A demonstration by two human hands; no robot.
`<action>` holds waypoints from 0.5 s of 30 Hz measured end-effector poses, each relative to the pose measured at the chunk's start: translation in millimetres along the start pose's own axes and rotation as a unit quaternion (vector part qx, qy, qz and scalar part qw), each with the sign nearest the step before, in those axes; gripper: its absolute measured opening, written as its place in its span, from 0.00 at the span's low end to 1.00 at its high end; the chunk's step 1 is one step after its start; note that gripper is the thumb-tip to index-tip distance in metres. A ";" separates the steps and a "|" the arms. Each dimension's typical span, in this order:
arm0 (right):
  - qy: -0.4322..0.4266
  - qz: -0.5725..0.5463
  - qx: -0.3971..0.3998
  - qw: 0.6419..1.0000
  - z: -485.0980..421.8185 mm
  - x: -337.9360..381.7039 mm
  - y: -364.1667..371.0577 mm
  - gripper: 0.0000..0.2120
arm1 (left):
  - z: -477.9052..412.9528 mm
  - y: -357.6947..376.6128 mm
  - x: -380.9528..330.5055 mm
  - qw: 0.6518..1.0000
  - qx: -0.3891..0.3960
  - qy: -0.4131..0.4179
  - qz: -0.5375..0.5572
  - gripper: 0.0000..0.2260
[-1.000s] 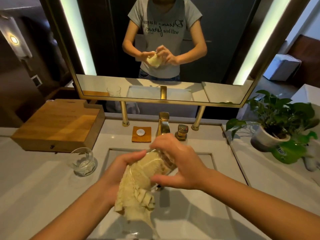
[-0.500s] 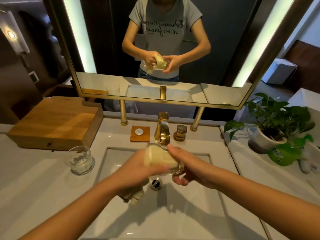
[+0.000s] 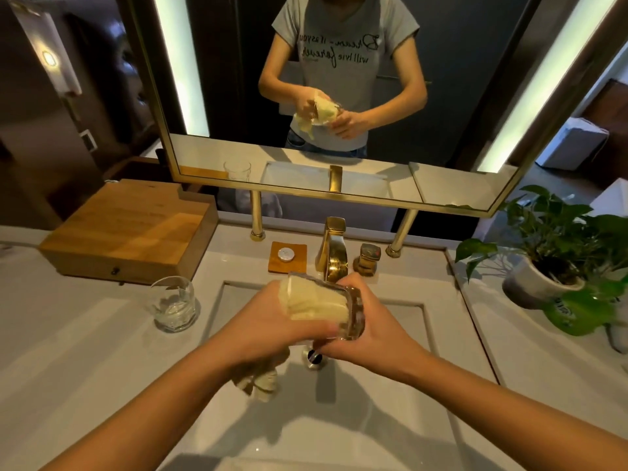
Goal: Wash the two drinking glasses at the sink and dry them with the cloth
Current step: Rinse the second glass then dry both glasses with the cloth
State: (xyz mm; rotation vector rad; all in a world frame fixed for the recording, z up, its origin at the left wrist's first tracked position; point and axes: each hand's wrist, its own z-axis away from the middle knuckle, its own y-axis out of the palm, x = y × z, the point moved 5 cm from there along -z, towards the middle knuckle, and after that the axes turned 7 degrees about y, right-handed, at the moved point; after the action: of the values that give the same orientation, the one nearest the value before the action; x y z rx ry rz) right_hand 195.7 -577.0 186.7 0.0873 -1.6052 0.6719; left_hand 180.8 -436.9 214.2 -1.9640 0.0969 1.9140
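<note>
Far left on the bench (image 3: pixel 85 334) there's a wooden box (image 3: pixel 129 229), and just in front of it the second glass (image 3: pixel 173 309) stands upright, right by the sink (image 3: pixel 356 436) edge. Over the basin, the left hand (image 3: pixel 261 322) has its fingers wrapped around the cloth (image 3: pixel 314 300), which is stuffed inside the other glass (image 3: pixel 353 314) with a loose end dangling below the wrist. That glass lies on its side, base pointing right, and the right hand (image 3: pixel 377 329) has its fingers closed around that end. Gold tap (image 3: pixel 333 249) sits just behind the hands, drain below them. Far right, a potted plant (image 3: pixel 557 253) on the bench.
</note>
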 end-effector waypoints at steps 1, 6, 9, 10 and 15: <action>-0.041 0.063 -0.008 0.997 -1.7 10.4 -2.8 0.30 | -1.7 -2.2 7.5 0.995 0.016 -0.041 0.093 0.18; -0.264 0.265 -0.018 0.927 -7.0 30.6 -3.3 0.23 | 2.4 6.0 10.7 0.940 0.063 -0.111 0.315 0.09; 0.020 -0.046 0.013 0.999 -17.1 11.4 -4.8 0.18 | 8.0 6.4 -3.0 0.998 0.048 0.010 0.041 0.16; 0.174 -0.189 0.060 0.965 -15.2 -0.7 0.8 0.19 | 10.1 10.6 -6.5 0.989 0.056 0.042 -0.131 0.20; 0.342 -0.278 0.170 0.881 -1.5 -1.3 0.2 0.21 | 5.2 8.4 -7.9 0.972 0.026 0.075 -0.223 0.14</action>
State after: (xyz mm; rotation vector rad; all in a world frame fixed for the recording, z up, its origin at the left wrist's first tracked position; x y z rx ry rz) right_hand 197.1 -576.5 185.5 0.4967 -0.7081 0.4449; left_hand 172.8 -444.7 220.1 -1.8963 -0.2325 1.4609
